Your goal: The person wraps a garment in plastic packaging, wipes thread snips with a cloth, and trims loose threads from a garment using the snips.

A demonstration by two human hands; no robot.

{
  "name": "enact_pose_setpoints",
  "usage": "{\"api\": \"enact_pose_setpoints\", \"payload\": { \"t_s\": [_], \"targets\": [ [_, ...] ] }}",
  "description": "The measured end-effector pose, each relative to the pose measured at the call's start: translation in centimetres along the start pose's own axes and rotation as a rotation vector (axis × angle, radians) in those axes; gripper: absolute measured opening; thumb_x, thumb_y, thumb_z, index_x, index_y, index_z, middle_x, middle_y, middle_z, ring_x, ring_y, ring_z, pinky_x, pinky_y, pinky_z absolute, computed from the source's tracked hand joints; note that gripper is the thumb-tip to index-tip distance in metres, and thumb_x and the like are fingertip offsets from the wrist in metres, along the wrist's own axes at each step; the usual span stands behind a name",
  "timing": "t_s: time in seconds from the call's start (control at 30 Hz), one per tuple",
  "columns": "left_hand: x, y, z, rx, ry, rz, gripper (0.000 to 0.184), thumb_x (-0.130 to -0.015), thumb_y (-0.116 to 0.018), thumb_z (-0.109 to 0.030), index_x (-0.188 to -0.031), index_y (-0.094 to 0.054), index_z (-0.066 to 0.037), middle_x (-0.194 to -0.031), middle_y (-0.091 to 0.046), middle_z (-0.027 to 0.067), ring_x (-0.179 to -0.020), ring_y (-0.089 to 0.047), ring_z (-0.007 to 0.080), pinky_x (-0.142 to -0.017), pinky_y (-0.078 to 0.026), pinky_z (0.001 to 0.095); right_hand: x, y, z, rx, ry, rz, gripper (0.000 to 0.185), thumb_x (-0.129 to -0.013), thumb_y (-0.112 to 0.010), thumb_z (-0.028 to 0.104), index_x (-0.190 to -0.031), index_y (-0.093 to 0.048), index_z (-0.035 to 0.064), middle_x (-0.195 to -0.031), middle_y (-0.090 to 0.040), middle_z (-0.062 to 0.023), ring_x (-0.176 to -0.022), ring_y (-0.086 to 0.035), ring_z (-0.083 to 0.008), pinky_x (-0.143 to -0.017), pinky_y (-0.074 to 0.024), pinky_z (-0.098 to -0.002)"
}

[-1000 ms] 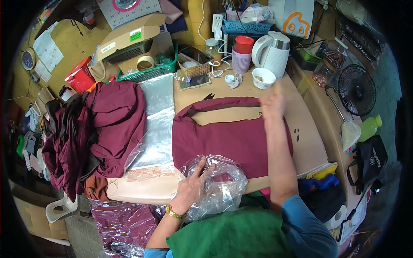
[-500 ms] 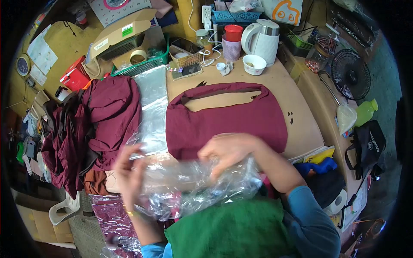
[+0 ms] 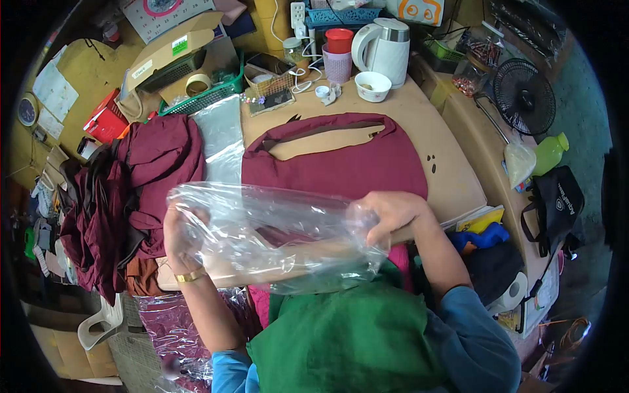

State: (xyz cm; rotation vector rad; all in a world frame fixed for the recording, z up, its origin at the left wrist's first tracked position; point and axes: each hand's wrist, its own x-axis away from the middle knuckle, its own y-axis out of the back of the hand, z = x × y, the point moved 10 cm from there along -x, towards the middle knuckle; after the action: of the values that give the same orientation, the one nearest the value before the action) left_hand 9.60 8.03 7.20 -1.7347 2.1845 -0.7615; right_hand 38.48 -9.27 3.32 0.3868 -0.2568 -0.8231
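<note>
A clear plastic bag (image 3: 282, 229) is stretched between my two hands, above the front edge of the table. My left hand (image 3: 183, 236), with a gold-coloured band on the wrist, grips its left end; the film covers part of the fingers. At the right end my right hand (image 3: 391, 213) pinches the bag, thumb bent inward. Just beyond lies a maroon shoulder bag (image 3: 334, 160), flat, its strap curving away from me and a small zipper pull showing. The plastic overlaps its lower edge.
Maroon bags (image 3: 160, 157) are heaped at the left, beside a stack of clear plastic sleeves (image 3: 223, 141). Along the back stand a green basket (image 3: 206, 97), a white kettle (image 3: 386, 56) and a white bowl (image 3: 372, 92). A black fan (image 3: 524, 97) is at the right.
The plastic bag was crumpled low near my lap; now it is raised and spread wide. My hands have moved apart, the right one to the right. The view has shifted slightly.
</note>
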Motion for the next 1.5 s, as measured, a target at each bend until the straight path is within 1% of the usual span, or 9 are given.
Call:
{"api": "enact_pose_setpoints", "payload": {
  "t_s": [0.2, 0.33, 0.47, 0.6, 0.7, 0.77, 1.0, 1.17, 1.5],
  "targets": [
    [3.2, -0.1, 1.7, -0.34, 0.144, 0.715, 0.076, -0.07, -0.081, -0.02, -0.131, -0.043, 0.005, -0.104, -0.06, 0.0105, -0.076, -0.058, 0.011, -0.068, -0.047, 0.0203, 7.8, 8.3, -2.8, -1.209, 0.72, -0.543, 0.047, -0.092, -0.058, 0.033, -0.13, -0.051, 0.0058, -0.092, -0.063, -0.0123, -0.087, -0.062, -0.0275, -0.081, -0.0499, -0.0507],
    [2.0, 0.0, -5.4, -0.434, -0.293, 0.167, 0.054, -0.088, -0.064, -0.016, -0.136, -0.042, -0.003, -0.119, -0.057, 0.0039, -0.091, -0.057, 0.0106, -0.079, -0.046, 0.0255, 9.1, 12.0, 2.0, -1.017, 0.83, -0.593, 0.047, -0.094, -0.055, 0.033, -0.132, -0.051, 0.0069, -0.115, -0.062, -0.0173, -0.11, -0.06, -0.0319, -0.098, -0.0443, -0.0539],
    [2.3, 11.2, -12.1, -0.301, -0.624, -0.344, 0.037, -0.096, -0.051, -0.014, -0.132, -0.047, -0.008, -0.125, -0.053, 0.0098, -0.11, -0.057, 0.0185, -0.087, -0.05, 0.0318, 4.9, 9.1, 0.6, 0.644, -0.342, -0.705, 0.063, -0.085, -0.063, 0.051, -0.136, -0.049, 0.0171, -0.147, -0.038, -0.0179, -0.142, -0.025, -0.0357, -0.114, -0.0102, -0.0603],
    [11.0, 3.8, -8.3, -0.964, -1.164, -0.684, 0.043, -0.098, -0.044, -0.017, -0.137, -0.04, 0.002, -0.143, -0.039, 0.0188, -0.127, -0.045, 0.0326, -0.099, -0.045, 0.0424, 3.2, 2.6, -3.6, 0.864, -0.528, -0.685, 0.068, -0.082, -0.063, 0.054, -0.141, -0.045, 0.0259, -0.154, -0.025, -0.0159, -0.144, -0.014, -0.0417, -0.109, -0.0015, -0.0699],
    [8.7, -5.2, 3.2, -0.932, -0.853, -0.082, 0.063, -0.092, -0.047, -0.022, -0.145, -0.026, 0.006, -0.151, -0.029, 0.0218, -0.141, -0.025, 0.0353, -0.117, -0.011, 0.0478, 1.3, 1.0, -2.9, 0.843, -0.607, -0.764, 0.07, -0.086, -0.051, 0.062, -0.144, -0.042, 0.0239, -0.154, -0.024, -0.0195, -0.143, -0.014, -0.0445, -0.109, -0.0011, -0.0704],
    [7.1, -11.3, 9.7, -1.736, -0.553, 0.178, 0.075, -0.091, -0.052, -0.031, -0.15, -0.017, 0.0, -0.152, -0.026, 0.0239, -0.14, -0.024, 0.0408, -0.115, -0.006, 0.057, -0.5, -0.2, -2.8, 0.834, -0.623, -0.769, 0.071, -0.087, -0.049, 0.063, -0.144, -0.041, 0.0233, -0.154, -0.024, -0.0193, -0.143, -0.013, -0.045, -0.109, -0.0005, -0.0703],
    [2.1, -8.0, 15.4, -1.986, -0.498, 0.25, 0.071, -0.097, -0.041, -0.045, -0.151, -0.018, -0.005, -0.154, -0.027, 0.0178, -0.143, -0.02, 0.0391, -0.112, -0.005, 0.0629, 8.5, 0.4, -2.8, 0.894, -0.634, -0.676, 0.054, -0.094, -0.05, 0.045, -0.142, -0.044, 0.0199, -0.153, -0.032, -0.0101, -0.143, -0.025, -0.0307, -0.107, -0.0089, -0.0718],
    [3.6, -10.6, 13.4, -1.957, -0.458, 0.146, 0.082, -0.094, -0.046, -0.05, -0.151, -0.014, 0.0, -0.152, -0.028, 0.0211, -0.142, -0.019, 0.0435, -0.107, -0.005, 0.0714, 13.0, -1.0, 0.3, 0.619, -0.541, -0.508, 0.065, -0.068, -0.063, 0.006, -0.131, -0.053, 0.0156, -0.15, -0.037, -0.0088, -0.143, -0.025, -0.0294, -0.111, -0.0121, -0.0651],
    [4.1, -11.4, 15.8, -1.893, -0.46, 0.272, 0.118, -0.071, -0.057, -0.076, -0.152, -0.011, -0.003, -0.154, -0.025, 0.019, -0.139, -0.025, 0.0453, -0.102, -0.002, 0.0765, 9.8, 0.4, 2.0, 1.006, -0.051, -0.774, 0.047, -0.056, -0.064, -0.001, -0.103, -0.066, 0.0072, -0.118, -0.063, -0.0081, -0.127, -0.05, -0.0257, -0.111, -0.0273, -0.0561]
  ]
}}
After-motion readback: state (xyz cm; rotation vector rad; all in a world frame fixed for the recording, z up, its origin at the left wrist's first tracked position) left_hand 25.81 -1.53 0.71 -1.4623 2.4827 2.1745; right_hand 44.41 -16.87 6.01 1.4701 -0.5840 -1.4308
